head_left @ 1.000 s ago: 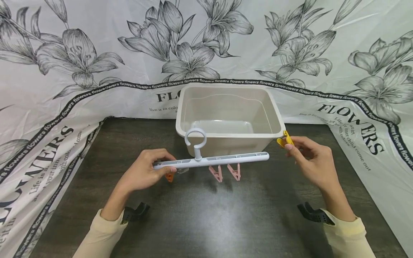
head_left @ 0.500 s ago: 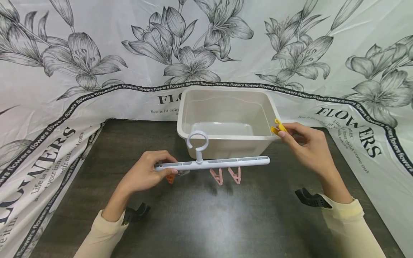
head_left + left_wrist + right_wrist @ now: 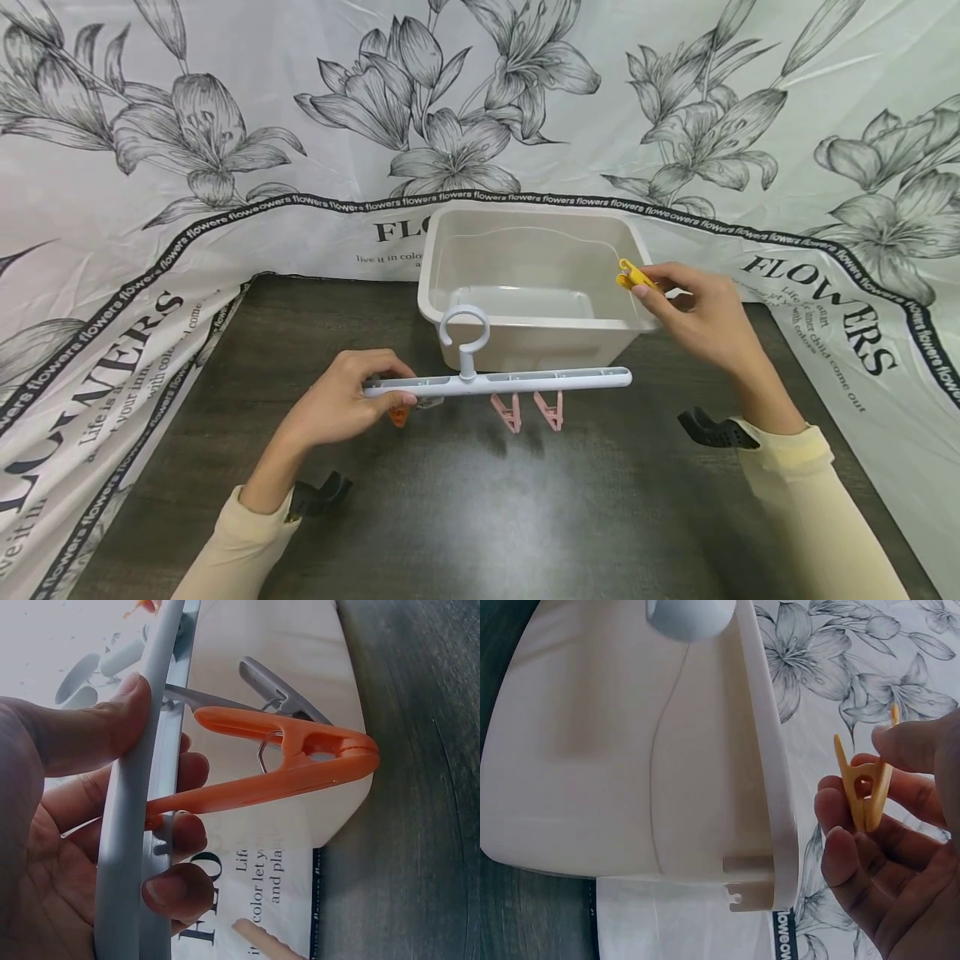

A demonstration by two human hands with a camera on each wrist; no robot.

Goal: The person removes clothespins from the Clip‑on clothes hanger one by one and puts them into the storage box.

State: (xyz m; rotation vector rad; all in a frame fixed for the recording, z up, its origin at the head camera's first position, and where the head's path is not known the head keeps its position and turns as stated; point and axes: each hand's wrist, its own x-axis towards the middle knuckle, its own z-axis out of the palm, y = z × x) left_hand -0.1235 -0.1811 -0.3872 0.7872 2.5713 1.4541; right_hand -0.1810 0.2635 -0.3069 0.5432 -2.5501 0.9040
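My left hand (image 3: 352,396) grips the left end of a pale grey-blue hanger bar (image 3: 525,381), thumb in front and fingers behind. A ring-shaped hook (image 3: 465,329) rises from the bar. Below it hang an orange clothespin (image 3: 300,761) and a grey clothespin (image 3: 277,686) near my left fingers, and two pink clothespins (image 3: 550,410) right of the middle. My right hand (image 3: 697,308) pinches a yellow clothespin (image 3: 866,787) between thumb and fingers. In the head view that clothespin overlaps the right side of the beige tub, above and right of the bar's right end.
The beige tub (image 3: 540,343) stands behind the hanger at the back of the dark wood table (image 3: 480,517). A white flower-printed cloth (image 3: 225,242) covers the wall behind and both sides. Black straps (image 3: 712,429) circle both wrists.
My right hand has moved left and slightly away from me with the yellow clothespin, from the tub's front right corner to over its right side. The left hand and hanger stay nearly still.
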